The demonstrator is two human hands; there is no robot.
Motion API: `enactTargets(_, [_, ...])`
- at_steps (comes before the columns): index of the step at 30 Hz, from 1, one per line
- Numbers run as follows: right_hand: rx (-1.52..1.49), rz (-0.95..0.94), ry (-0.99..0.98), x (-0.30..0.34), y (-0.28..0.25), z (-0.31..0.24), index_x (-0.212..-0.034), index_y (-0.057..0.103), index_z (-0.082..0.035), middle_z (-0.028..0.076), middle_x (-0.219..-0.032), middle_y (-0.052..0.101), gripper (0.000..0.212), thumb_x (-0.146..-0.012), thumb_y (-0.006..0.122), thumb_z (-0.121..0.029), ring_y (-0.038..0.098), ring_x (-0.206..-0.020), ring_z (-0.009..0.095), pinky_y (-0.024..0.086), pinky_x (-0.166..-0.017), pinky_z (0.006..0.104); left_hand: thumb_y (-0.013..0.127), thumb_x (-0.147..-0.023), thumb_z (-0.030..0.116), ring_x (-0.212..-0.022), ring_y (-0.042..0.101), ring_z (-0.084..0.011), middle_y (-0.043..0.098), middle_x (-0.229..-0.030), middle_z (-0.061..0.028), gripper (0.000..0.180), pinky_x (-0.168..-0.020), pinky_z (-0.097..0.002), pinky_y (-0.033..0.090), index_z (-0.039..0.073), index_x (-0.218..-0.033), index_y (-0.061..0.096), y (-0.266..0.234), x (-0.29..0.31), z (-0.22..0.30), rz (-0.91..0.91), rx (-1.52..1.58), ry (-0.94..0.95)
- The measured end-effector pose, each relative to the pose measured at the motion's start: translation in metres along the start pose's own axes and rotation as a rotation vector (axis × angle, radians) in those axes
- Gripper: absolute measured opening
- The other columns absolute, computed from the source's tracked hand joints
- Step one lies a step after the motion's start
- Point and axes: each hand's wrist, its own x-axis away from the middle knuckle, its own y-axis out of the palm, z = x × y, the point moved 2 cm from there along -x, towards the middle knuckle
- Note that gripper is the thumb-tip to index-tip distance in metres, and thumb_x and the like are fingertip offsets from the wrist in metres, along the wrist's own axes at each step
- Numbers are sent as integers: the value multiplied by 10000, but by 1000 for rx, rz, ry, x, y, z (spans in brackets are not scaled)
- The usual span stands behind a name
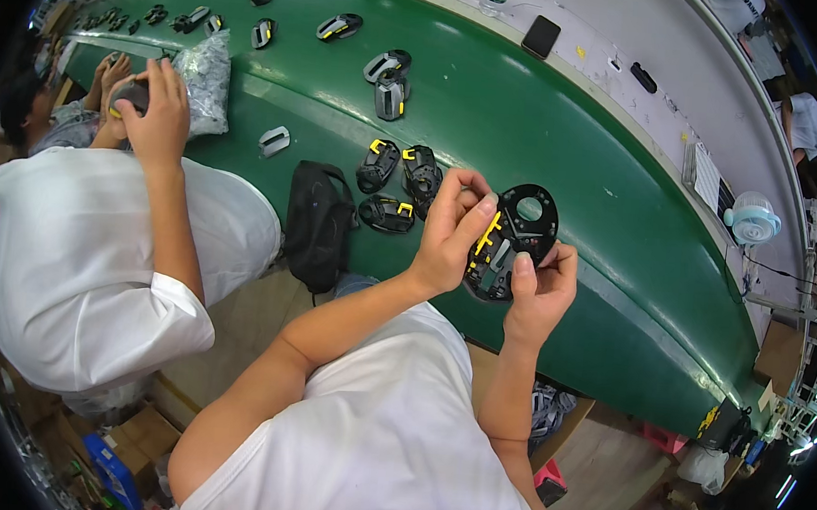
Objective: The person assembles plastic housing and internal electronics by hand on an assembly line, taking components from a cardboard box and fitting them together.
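Between my hands, above the green conveyor belt, is a black plastic housing (pixel 530 227) with a round hole at its far end. A yellow plastic piece (pixel 489 234) runs along its left side, and a grey strip shows near its lower end. My left hand (pixel 450 234) is closed at the left edge, thumb and fingertips pinched beside the yellow piece. My right hand (pixel 542 293) grips the lower right side, its thumb on top. Left of my hands, several black assemblies (pixel 388 213) with yellow clips lie grouped on the belt.
A black bag (pixel 318 225) sits at the belt's near edge. To my left, a co-worker in white (pixel 124 254) handles a dark part near a clear plastic bag (pixel 205 80). More assemblies (pixel 339 27) lie farther along the belt. A phone (pixel 540 37) and small fan (pixel 752 220) are beyond.
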Motion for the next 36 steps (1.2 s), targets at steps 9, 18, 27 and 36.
enactTargets(9, [-76, 33, 6, -4, -6, 19, -833, 419, -49, 31, -852, 468, 248, -759, 655, -70, 415, -785, 102, 356, -773, 237, 505, -899, 129, -676, 444, -33, 508, -753, -27, 192, -592, -183, 373, 12, -1001, 393, -4, -11, -13, 9, -19, -21])
enactTargets(18, [462, 171, 82, -88, -51, 120, -800, 490, -38, 60, -852, 524, 299, -739, 725, -213, 487, -765, 148, 406, -703, 277, 508, -891, 296, -873, 550, -182, 582, -922, -98, 308, -761, -311, 430, 2, -979, 523, -104, -29, -53, -36, -843, -325])
enactTargets(27, [919, 61, -249, -138, -57, 164, -913, 547, -44, 164, -1083, 503, 321, -712, 706, -239, 488, -1014, 330, 397, -864, 394, 642, -755, 240, -903, 521, -339, 558, -932, -160, 335, -792, -426, 424, 4, -961, 524, -168, -10, -94, 15, -1467, -78])
enactTargets(36, [1347, -350, 7, -14, -99, 181, -1163, 487, -126, 125, -1164, 465, 620, -608, 762, -141, 477, -1042, 332, 421, -883, 408, 679, -678, 515, -957, 512, -352, 528, -1028, -219, 768, -815, -440, 395, -24, -1173, 445, -140, -83, -137, 126, -1925, -216])
